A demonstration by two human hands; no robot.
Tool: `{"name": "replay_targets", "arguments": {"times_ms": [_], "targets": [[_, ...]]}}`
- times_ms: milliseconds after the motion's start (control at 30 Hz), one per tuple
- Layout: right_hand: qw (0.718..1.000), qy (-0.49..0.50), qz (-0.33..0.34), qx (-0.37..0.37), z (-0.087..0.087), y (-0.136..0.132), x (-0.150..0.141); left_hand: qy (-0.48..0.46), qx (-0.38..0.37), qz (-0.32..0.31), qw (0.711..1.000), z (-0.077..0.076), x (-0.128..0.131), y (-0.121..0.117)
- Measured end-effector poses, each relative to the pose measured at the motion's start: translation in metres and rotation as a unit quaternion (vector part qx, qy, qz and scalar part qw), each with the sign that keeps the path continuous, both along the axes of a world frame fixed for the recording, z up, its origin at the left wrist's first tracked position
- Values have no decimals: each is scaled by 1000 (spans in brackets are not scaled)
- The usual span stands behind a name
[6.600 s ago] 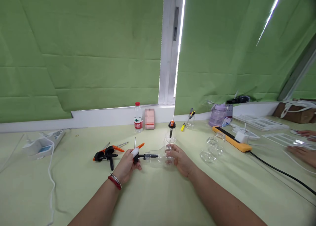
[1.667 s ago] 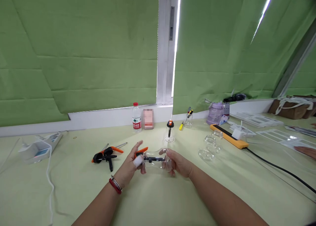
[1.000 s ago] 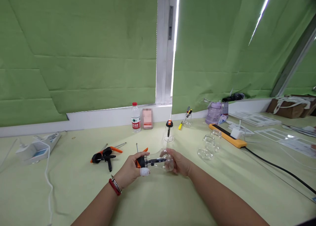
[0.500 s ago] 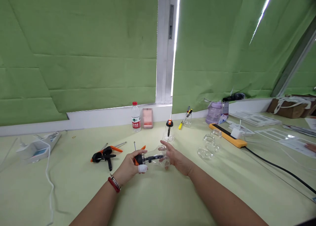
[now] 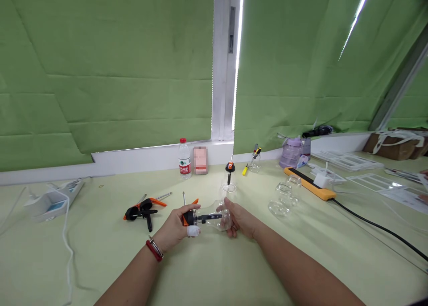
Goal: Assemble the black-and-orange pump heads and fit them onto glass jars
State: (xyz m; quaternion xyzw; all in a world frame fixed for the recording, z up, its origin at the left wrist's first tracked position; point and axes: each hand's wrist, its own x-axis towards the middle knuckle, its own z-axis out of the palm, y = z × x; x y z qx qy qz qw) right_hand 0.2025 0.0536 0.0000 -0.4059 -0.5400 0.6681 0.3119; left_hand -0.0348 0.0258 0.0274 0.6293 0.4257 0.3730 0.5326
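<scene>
My left hand (image 5: 178,223) is closed around a black-and-orange top (image 5: 189,218), with a white wrap on one fingertip. That top sits in the narrow neck of a clear bottle (image 5: 214,210) lying sideways, and a dark stem runs inside it. My right hand (image 5: 241,218) curls around the bottle's wide end. Left of my hands lie more black-and-orange tops with metal rods (image 5: 145,208). Beyond the bottle stands a similar clear bottle (image 5: 228,188) with a black-and-orange top. Several clear bottles (image 5: 283,198) stand and lie to the right.
At the back are a water bottle (image 5: 184,159), a pink block-like object (image 5: 200,161) and a clear jar with tools (image 5: 255,160). An orange power strip (image 5: 310,184) and purple jug (image 5: 290,153) are on the right. A white power strip (image 5: 50,203) lies left. Another person's hand (image 5: 423,198) shows far right.
My right hand has closed in around the bottle's wide end, its fingers drawn together lower down. My left hand keeps hold of the top in nearly the same place.
</scene>
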Motion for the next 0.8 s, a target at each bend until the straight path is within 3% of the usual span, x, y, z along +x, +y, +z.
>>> {"name": "replay_targets", "arguments": {"times_ms": [300, 567, 733, 800], "targets": [[990, 75, -1, 121, 21, -12, 5, -17, -2, 11, 1000, 3, -2, 1], [999, 30, 2, 37, 7, -2, 3, -16, -22, -8, 1000, 2, 1, -1], [997, -20, -2, -68, 6, 0, 3, -12, -14, -24, 1000, 0, 2, 0], [998, 10, -16, -53, 9, -3, 2, -10, -16, -20, 1000, -1, 2, 0]]}}
